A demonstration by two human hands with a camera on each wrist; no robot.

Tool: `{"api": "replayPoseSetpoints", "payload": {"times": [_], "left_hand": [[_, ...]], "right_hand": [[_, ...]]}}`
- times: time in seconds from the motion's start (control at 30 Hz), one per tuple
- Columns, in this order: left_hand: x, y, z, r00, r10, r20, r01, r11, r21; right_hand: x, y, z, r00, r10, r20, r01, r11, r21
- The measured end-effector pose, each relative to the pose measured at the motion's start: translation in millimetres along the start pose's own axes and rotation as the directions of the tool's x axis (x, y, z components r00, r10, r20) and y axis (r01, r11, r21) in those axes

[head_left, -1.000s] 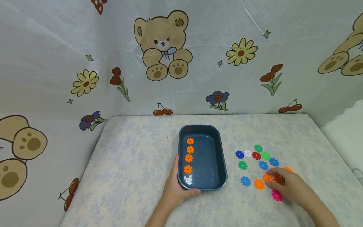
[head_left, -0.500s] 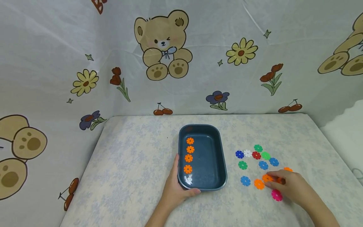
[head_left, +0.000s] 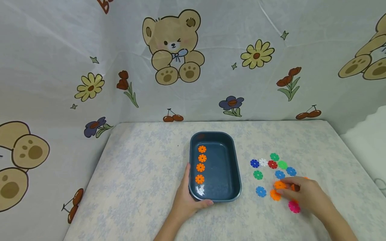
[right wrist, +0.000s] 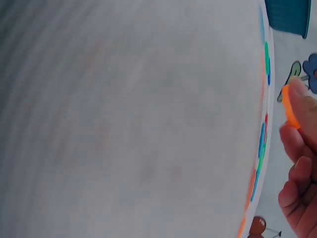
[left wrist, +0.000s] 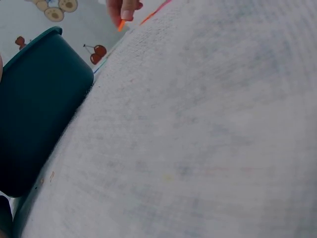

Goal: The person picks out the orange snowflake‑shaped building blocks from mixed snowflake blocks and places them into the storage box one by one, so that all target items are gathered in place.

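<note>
A dark blue rectangular tray (head_left: pixel 221 167) stands mid-table, with a column of orange notched discs (head_left: pixel 200 167) along its left side. My left hand (head_left: pixel 186 202) holds the tray at its near left corner, thumb along the front rim and fingers up the left wall. To the right, my right hand (head_left: pixel 307 195) pinches an orange notched plastic disc (head_left: pixel 279 184) between thumb and forefinger. The right wrist view shows this disc (right wrist: pixel 290 107) edge-on, raised off the tabletop. Just below it in the head view lies another orange disc (head_left: pixel 275 195). More orange shows partly hidden by the hand.
Around the right hand lie several loose discs: a pink one (head_left: pixel 294 207), a light blue one (head_left: pixel 261 191), a green one (head_left: pixel 258 175), a red one (head_left: pixel 272 164) and a white one (head_left: pixel 263 162). A bear-printed cloth (head_left: pixel 211 97) hangs behind the table.
My right hand has shifted slightly left and up with the orange disc, after staying almost still between the two earlier frames. My left hand and the tray keep their place.
</note>
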State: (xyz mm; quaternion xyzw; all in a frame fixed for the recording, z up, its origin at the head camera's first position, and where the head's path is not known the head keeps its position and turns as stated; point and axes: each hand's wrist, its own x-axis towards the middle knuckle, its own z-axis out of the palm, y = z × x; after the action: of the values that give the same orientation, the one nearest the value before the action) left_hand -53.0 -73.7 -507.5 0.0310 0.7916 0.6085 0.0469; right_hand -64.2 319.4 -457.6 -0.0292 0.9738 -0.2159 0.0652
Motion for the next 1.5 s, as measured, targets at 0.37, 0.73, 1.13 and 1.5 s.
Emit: {"api": "replayPoseSetpoints", "payload": {"times": [0.37,0.73,1.13,1.5], "left_hand": [[-0.3,1.3,0.0,1.0,-0.005,0.002,0.005,1.0,-0.001],[-0.6,2.0,-0.2,1.0,-0.011,0.005,0.011,1.0,0.0],[-1.0,0.4,-1.4,1.0,0.003,0.019,-0.003,1.0,-0.006],[0.3,-2.8,-3.0,0.999,0.043,0.031,-0.043,0.999,0.001]], "right_hand": [[18,-62,16.4,0.955,-0.184,-0.231,0.225,0.96,0.166],[31,-120,34.1,0.89,-0.394,-0.231,0.44,0.874,0.205],[37,-155,53.2,0.84,-0.52,-0.158,0.536,0.839,0.089],[49,-182,61.7,0.788,-0.6,0.134,0.58,0.798,0.164]]}}
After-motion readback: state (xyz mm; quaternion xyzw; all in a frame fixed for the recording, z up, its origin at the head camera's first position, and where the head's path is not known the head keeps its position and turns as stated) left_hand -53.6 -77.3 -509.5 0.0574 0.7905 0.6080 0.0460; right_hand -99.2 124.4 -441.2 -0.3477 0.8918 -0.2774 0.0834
